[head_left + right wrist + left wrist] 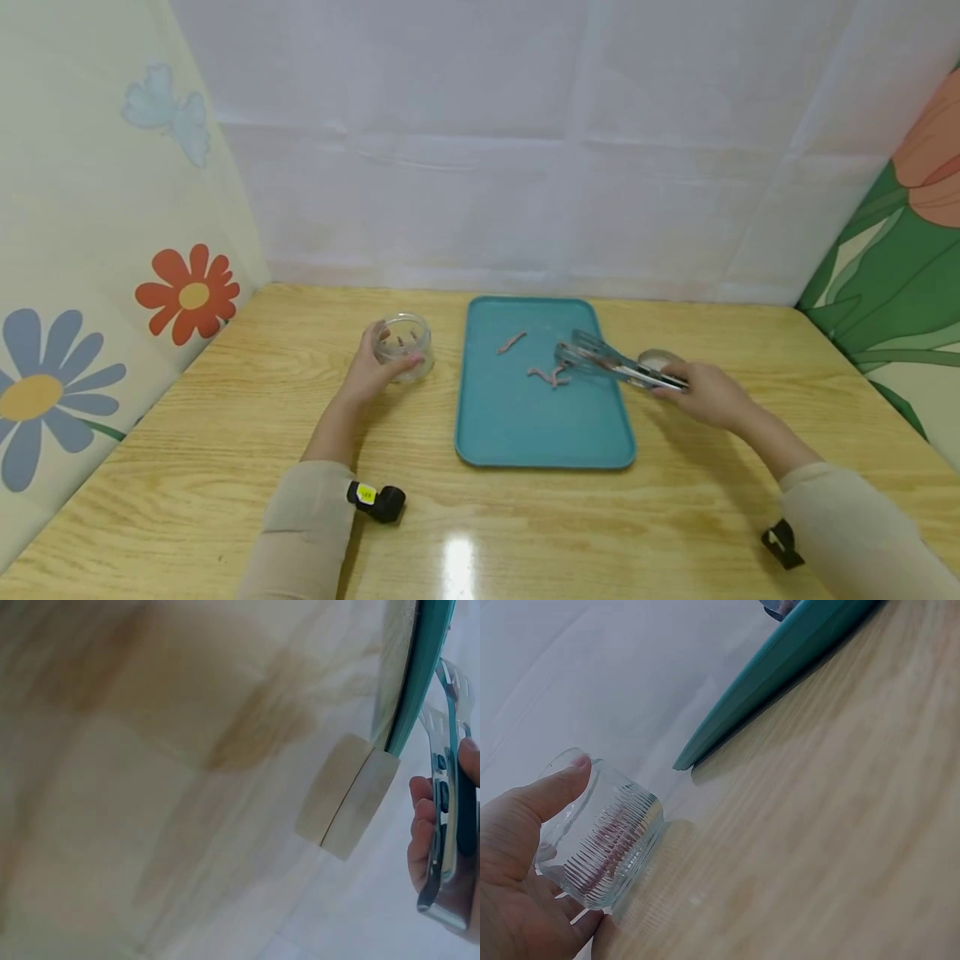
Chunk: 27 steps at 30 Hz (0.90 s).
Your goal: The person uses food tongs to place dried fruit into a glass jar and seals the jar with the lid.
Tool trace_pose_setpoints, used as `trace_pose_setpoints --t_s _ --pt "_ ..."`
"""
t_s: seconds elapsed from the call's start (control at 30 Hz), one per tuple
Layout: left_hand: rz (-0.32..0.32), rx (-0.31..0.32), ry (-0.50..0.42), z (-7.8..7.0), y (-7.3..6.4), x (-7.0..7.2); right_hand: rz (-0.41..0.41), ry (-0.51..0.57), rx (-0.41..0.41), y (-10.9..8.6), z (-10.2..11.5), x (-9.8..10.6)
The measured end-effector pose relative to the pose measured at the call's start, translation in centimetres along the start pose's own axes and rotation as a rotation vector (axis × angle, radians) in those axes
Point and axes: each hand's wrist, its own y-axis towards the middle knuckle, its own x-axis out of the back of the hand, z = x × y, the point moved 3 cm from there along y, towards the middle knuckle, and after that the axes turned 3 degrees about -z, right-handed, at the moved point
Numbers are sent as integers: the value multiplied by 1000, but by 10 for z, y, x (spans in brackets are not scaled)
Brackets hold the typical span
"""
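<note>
My left hand (372,367) grips a clear glass jar (412,367) that stands on the table left of the tray. Its thumb lies at the rim, as the left wrist view shows. Reddish-brown bits (611,851) show through the jar's ribbed wall. In my right hand (708,393) is a pair of metal tongs (630,372), tips over the right half of the blue-green tray (540,433). Thin pinkish, worm-like pieces (553,377) lie by the tong tips, and another strip (512,342) lies farther left. Whether the tips pinch a piece I cannot tell.
A round pale lid (657,357) sits on the wooden table (540,525) just right of the tray, partly behind the tongs and right hand. A white cloth (480,208) hangs behind the table. Flower-patterned panels (67,250) stand at both sides.
</note>
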Motion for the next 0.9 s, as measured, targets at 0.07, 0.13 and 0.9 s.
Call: trace_pose_setpoints --t_s 0.07,0.13,0.9 --pt "1 -1 3 0 0 0 4 9 8 -1 -1 0" --pt "2 -4 3 0 0 0 9 17 18 -3 -2 0" --pt "5 -16 6 0 1 -1 47 23 36 -17 1 0"
